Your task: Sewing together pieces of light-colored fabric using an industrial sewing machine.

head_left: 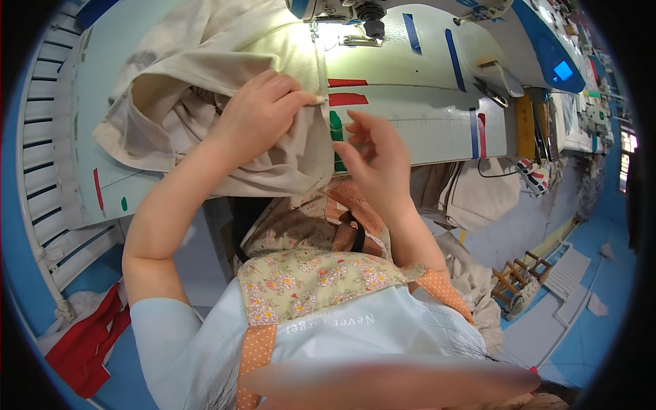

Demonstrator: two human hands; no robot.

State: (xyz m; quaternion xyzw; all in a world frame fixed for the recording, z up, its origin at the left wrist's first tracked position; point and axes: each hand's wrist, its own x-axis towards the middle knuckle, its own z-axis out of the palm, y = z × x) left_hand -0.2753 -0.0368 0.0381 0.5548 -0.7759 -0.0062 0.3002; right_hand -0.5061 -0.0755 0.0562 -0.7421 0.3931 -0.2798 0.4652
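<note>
Left hand (pixel 263 113) is pinched on edge of beige cloth (pixel 212 72), which is bunched over worktable (pixel 424 131), far end at sewing machine (pixel 372 15). Right hand (pixel 377 156) is held just beside edge — thumb and fingers parted, nothing seen between. For good work, edge should be kept straight, loose folds eased flat, cloth guided without tugging.

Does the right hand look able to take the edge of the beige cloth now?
Probably yes: the right hand appears empty, close beside the beige cloth, with nothing visible between them.
</note>
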